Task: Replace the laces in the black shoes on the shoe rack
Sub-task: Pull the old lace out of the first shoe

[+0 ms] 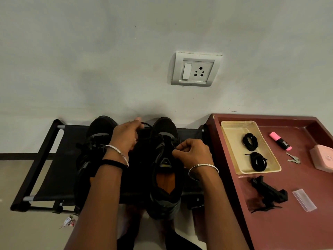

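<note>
Black shoes [165, 127]; where do they sit, from where you stand?

Both on the shoe rack [45, 159], side by side, toes to the wall. The left shoe [98, 131] is partly hidden behind the person's forearm; the right shoe [164, 201] has its mouth open, an orange insole showing, its heel out over the front bar.

And the hands?

Both are on the right shoe's lace [148, 125]. The left hand [126, 136] has its fingers curled and pinches the lace up by the toe; the right hand [192, 152] pinches it lower down, at the eyelets beside the tongue. Each wrist carries a silver bangle; the left has a black band as well.

What lies on the bench?

The maroon bench [288, 231] stands just beside the rack on the right, against the wall. On it a cream tray [234, 124] holds two spare black laces, each wound up; the far coil [249, 141] and the near coil [258, 161] lie close but apart. Right of the tray are a pink highlighter [281, 141], a small bunch of keys [293, 158] and a pink box [322, 157] cut off by the edge of view; nearer me there is a black plastic thing [268, 193] I cannot make out, and a clear plastic strip [304, 200].

Anything else?

A wall socket [195, 70] above the shoes; a scrap of litter [69, 221] on the floor by the rack's front leg.
</note>
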